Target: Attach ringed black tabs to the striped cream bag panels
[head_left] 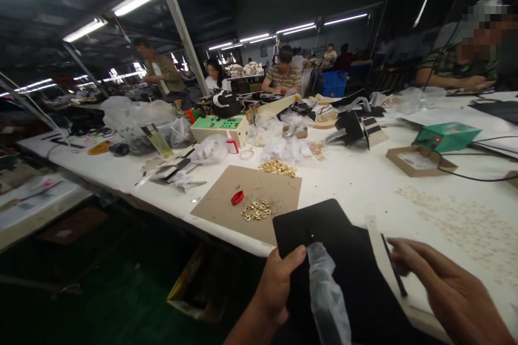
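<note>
My left hand [279,283] grips the near left edge of a flat black piece [324,226] that lies over the white table's front edge, thumb on top. A clear plastic-wrapped strip [327,296] runs down across the black piece beside that thumb. My right hand [445,285] hovers over the black piece's right side, fingers curled, fingertips at a thin dark strip [394,269] on a pale strip. I cannot make out a firm hold on it. A brown cardboard sheet [279,188] with small gold metal rings [256,210] and a red ring [237,197] lies just beyond.
The long white table [356,178] carries plastic bags [137,116], a cream control box [220,126], a green box [445,136] with cables, a shallow cardboard tray [418,160] and more gold parts [277,167]. Several people sit at benches behind. An open box [194,285] stands on the floor below.
</note>
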Demonstrator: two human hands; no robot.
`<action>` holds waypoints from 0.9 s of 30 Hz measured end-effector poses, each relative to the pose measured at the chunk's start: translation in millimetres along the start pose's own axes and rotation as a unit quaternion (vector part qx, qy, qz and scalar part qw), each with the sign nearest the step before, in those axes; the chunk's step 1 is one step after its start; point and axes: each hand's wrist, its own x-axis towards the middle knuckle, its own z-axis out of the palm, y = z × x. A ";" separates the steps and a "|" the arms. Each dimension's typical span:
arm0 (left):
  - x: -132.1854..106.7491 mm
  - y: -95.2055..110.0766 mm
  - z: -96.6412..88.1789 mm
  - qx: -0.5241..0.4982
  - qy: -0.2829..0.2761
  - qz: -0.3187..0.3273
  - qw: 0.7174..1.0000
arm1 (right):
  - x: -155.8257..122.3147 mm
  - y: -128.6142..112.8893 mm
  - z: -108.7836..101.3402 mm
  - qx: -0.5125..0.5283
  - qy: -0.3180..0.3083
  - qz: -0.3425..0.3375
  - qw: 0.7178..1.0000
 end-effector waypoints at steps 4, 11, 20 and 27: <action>-11.1 -26.3 -46.0 -0.037 0.083 -0.084 0.992 | 36.7 -47.9 73.1 0.005 -0.176 -0.089 0.980; -20.1 -34.7 -78.5 -0.069 0.136 -0.107 0.983 | 93.9 -54.1 214.7 -0.065 -0.323 -0.248 0.911; -17.6 -25.9 -96.9 0.014 0.095 -0.094 0.991 | 132.7 -46.7 274.5 -0.162 -0.404 -0.288 0.853; -16.2 -25.5 -93.3 0.052 0.025 -0.108 0.992 | 145.3 -49.2 286.9 -0.210 -0.434 -0.297 0.824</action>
